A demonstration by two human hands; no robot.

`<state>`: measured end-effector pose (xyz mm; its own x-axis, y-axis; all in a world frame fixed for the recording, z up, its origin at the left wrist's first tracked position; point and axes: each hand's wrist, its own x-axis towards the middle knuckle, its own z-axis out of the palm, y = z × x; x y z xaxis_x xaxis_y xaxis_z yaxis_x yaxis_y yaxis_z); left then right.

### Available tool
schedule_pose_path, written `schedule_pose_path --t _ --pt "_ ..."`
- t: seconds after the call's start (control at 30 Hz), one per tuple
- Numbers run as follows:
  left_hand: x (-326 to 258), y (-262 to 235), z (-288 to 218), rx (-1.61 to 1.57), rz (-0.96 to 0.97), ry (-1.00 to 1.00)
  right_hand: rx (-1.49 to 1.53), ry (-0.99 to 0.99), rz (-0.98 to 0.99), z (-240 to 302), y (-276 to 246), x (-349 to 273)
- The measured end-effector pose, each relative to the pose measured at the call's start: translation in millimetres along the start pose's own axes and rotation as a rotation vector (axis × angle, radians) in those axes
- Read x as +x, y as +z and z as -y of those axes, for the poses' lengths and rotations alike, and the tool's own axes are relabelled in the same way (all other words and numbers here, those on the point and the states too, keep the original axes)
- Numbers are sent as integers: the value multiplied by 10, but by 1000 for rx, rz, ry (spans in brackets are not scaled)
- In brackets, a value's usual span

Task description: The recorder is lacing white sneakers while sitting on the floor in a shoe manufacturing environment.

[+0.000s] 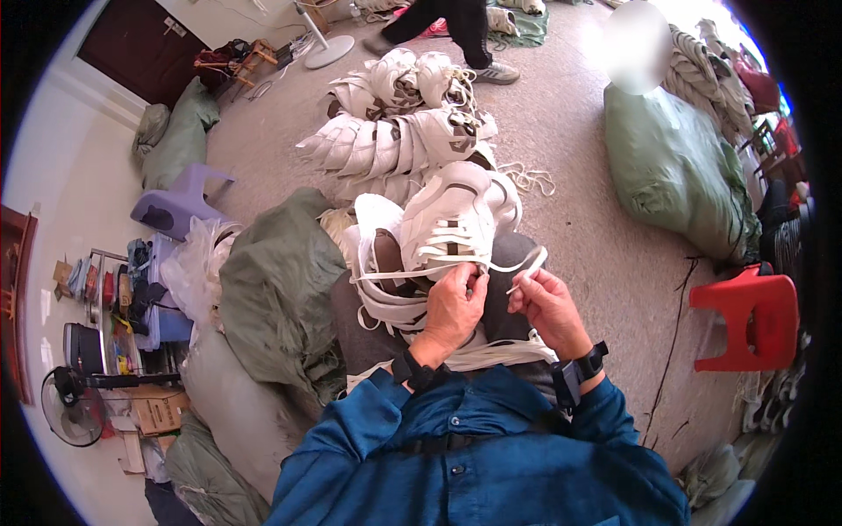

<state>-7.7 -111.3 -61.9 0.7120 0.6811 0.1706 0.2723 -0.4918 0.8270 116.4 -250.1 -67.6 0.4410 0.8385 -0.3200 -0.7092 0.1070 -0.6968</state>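
Observation:
A white shoe upper [452,215] rests on my lap, partly laced with a flat white lace [412,273]. My left hand [454,305] pinches the lace just below the shoe's lower edge. My right hand [545,302] holds the lace's free end [529,266] between thumb and fingers, a little to the right of the shoe. More white uppers [381,254] and loose laces [500,353] lie across my knees under the hands.
Stacks of white uppers [399,140] lie on the floor ahead. Green sacks sit at left [276,289] and right [671,171]. There is a red plastic stool [750,316] at right, a purple stool [180,203] at left, and another person's legs [456,35] beyond.

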Motion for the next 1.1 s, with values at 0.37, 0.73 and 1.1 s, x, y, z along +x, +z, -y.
schedule_pose_path --t 0.37,0.73,1.1 --pt "-28 -67 -13 -53 -6 -20 -271 -337 -93 -190 259 231" --pt "29 -278 -177 -52 -152 139 -480 -284 137 6 250 53" --pt "302 -520 -200 566 174 302 -723 -137 1229 279 925 -675"
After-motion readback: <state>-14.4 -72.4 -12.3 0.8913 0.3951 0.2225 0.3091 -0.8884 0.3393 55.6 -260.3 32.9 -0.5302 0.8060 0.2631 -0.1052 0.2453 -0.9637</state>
